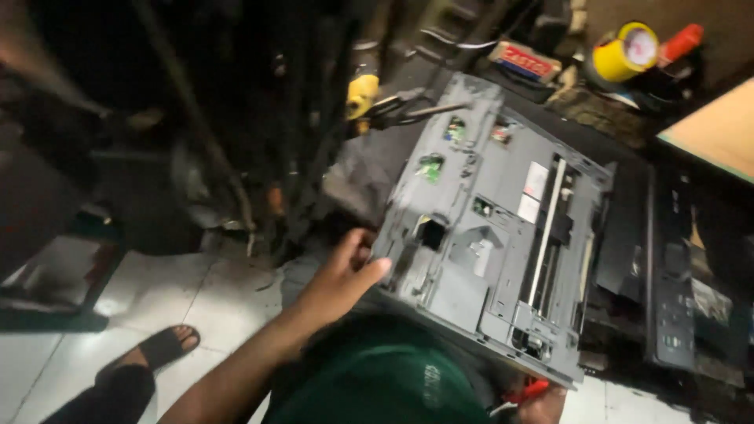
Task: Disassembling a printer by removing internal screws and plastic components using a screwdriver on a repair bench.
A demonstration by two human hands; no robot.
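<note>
A grey plastic printer chassis (491,235) lies tilted across my lap, its open underside up, showing small green circuit boards, white labels and a long slot. My left hand (343,272) grips its left edge, thumb on top and fingers curled beneath. Only a small part of my right hand (547,403) shows at the bottom edge, under the chassis's lower corner. A red-handled object (532,389) sits right beside it. Whether that hand holds it is hidden.
A yellow tape roll (624,51), a red-orange item (682,41) and a red box (525,60) lie at the back. A yellow tool (361,94) sits beyond the chassis. Black printer panels (675,275) lie right. My sandalled foot (157,349) rests on white tiles (181,290).
</note>
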